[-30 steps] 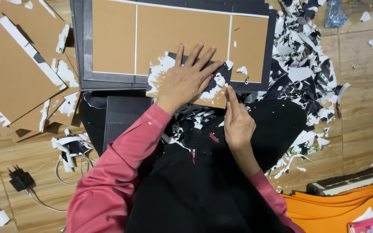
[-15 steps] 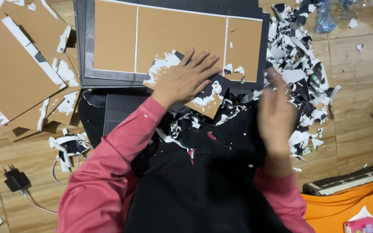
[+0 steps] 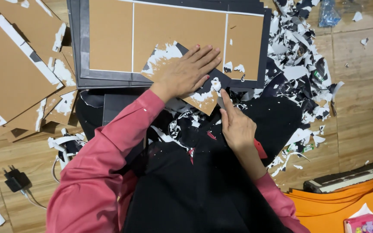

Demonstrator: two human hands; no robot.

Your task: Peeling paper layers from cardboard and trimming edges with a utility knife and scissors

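Across the upper middle of the frame lies a dark-framed brown board [image 3: 173, 41]; on its lower edge the left hand [image 3: 184, 73] presses flat, fingers spread, on a torn cardboard piece [image 3: 203, 99]. Just below, the right hand [image 3: 237, 125], finger extended, picks at its edge; loose pressure could let it slip or tear unevenly.

Left hand [image 3: 185, 73] laid flat, palm down, fingers extended and slightly spread, pointing up and to the right; wrist straight, forearm in a pink sleeve running back toward the lower left. Right hand [image 3: 237, 125] lower and to the right, loosely curled, index finger [image 3: 226, 100] extended forward, thumb alongside it; wrist bent slightly, pink-sleeved forearm leading down to the lower right. Hands near each other, not touching.
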